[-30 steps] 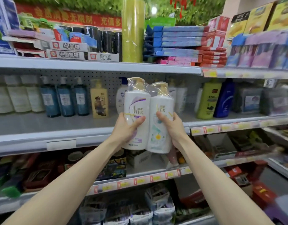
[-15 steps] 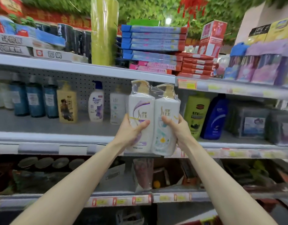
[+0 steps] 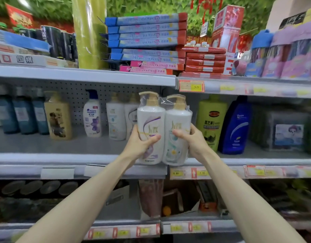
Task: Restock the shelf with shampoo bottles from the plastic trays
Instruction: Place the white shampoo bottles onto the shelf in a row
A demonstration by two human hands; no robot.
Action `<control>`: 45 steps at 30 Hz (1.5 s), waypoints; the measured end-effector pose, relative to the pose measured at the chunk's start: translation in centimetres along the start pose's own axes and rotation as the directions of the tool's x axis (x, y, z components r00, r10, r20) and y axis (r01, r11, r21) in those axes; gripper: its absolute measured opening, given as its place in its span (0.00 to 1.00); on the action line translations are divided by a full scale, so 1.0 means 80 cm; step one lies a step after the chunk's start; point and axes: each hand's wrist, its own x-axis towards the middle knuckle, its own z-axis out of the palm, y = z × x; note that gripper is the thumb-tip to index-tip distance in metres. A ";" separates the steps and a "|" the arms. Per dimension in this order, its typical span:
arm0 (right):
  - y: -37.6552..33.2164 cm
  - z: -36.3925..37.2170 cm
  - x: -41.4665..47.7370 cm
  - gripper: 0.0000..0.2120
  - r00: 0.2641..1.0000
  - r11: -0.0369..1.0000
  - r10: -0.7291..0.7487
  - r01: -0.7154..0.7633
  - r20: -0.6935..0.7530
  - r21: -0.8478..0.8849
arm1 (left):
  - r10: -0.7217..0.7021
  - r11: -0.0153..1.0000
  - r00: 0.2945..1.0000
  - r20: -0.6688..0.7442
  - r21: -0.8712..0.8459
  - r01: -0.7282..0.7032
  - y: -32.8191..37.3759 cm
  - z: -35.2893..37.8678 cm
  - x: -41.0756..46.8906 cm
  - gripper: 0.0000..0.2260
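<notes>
Head view — shampoo twin-pack (image 3: 157, 116) gripped upright between left hand (image 3: 140, 146) and right hand (image 3: 195, 142).

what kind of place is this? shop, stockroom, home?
Most likely a small general store's sales floor: price tags line the shelf edges, assorted shampoo bottles stand facing out on the middle shelf, boxed oil pastels are stacked above. Left hand and right hand grip a wrapped twin pack.

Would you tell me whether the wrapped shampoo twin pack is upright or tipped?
Upright: the twin pack has both pumps on top, bases down.
</notes>
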 end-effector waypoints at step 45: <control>0.100 -0.030 0.073 0.34 0.996 0.998 0.050 -0.052 -0.068 -0.032 | -0.181 0.972 0.983 0.011 0.152 0.177 -0.074 0.015 0.061 0.23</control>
